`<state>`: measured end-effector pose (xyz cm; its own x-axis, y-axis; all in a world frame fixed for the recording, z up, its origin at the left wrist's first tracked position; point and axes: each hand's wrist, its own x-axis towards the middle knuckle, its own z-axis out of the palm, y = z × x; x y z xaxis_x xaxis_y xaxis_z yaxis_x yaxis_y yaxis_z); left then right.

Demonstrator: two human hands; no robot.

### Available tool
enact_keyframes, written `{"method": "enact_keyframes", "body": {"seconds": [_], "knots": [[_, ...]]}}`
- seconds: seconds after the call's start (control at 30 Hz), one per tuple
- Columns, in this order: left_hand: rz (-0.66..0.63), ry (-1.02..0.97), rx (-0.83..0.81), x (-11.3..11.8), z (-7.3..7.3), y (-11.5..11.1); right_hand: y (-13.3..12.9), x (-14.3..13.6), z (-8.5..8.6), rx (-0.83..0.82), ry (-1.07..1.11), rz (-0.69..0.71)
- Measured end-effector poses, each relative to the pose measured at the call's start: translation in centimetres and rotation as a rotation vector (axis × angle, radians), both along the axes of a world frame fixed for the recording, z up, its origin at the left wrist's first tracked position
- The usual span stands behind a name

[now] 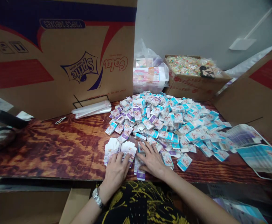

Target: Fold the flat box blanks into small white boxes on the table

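Head view: L hand (117, 168), fingers slightly spread, on flat purple-white cartons (128, 150) at table ctr. R hand (153, 160), fingers spread, touches purple-white carton (140, 175); small-box pile (170, 121) lies at 1 o'clock, beyond R hand.

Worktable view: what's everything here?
Table: one, reddish, centre
Large cartons: three, brown, back left, back right, right
Small boxes: many, white, blue, purple, heaped centre
Flat boxes: several, white, purple, front centre
Flat stacks: two, purple, blue, right
Plastic sleeves: several, clear, left
Bagged packs: several, pink, white, behind heap
Wrapped pieces: many, multicoloured, in back right carton
Cylinder: one, black, left
Watch: one, silver, left wrist
Left hand: one, bare, front
Right hand: one, bare, front
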<state>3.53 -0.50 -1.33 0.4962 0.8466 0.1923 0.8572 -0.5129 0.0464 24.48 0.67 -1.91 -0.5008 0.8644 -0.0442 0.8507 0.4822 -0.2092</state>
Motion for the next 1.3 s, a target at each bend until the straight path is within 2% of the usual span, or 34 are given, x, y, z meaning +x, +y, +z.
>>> {"method": "enact_keyframes", "body": {"seconds": [0.17,0.33,0.47,0.57,0.63,0.77,0.87,1.0,1.07,1.13,1.23,1.3], "knots": [[0.000,-0.018,0.006,0.0,0.0,0.0,0.0,0.4,-0.6,-0.033,-0.028,-0.063],[0.001,-0.027,0.011,0.1,0.2,0.0,0.1,-0.5,-0.9,-0.099,-0.029,-0.110],[0.003,-0.024,-0.001,0.1,0.2,0.0,-0.2,-0.6,0.0,-0.141,0.028,-0.112],[0.003,-0.022,-0.014,0.0,0.2,0.1,-0.7,0.1,1.7,-0.229,0.192,-0.107],[0.012,-0.042,-0.017,0.0,0.5,0.1,-0.8,0.7,3.0,-0.337,0.336,-0.155],[-0.010,-0.258,-0.015,0.9,1.9,-0.3,-0.4,0.7,5.1,-0.436,0.697,-0.290],[-0.062,-0.409,-0.064,2.1,2.9,-0.6,0.0,-0.7,5.8,-0.453,0.983,-0.350],[0.023,-0.338,-0.015,3.0,3.4,-0.3,0.1,-2.7,6.0,-0.593,1.274,-0.402],[0.047,-0.283,0.028,2.9,3.3,0.0,0.3,-2.8,6.1,-0.654,1.325,-0.394],[0.019,-0.266,0.034,2.6,3.2,0.2,0.7,-2.3,6.2,-0.712,1.335,-0.363],[-0.049,-0.268,0.004,2.0,3.0,0.3,1.5,-1.2,6.6,-0.767,1.272,-0.230],[-0.076,-0.264,-0.009,1.7,3.0,0.2,2.0,-0.6,6.9,-0.739,1.160,-0.133]]}}
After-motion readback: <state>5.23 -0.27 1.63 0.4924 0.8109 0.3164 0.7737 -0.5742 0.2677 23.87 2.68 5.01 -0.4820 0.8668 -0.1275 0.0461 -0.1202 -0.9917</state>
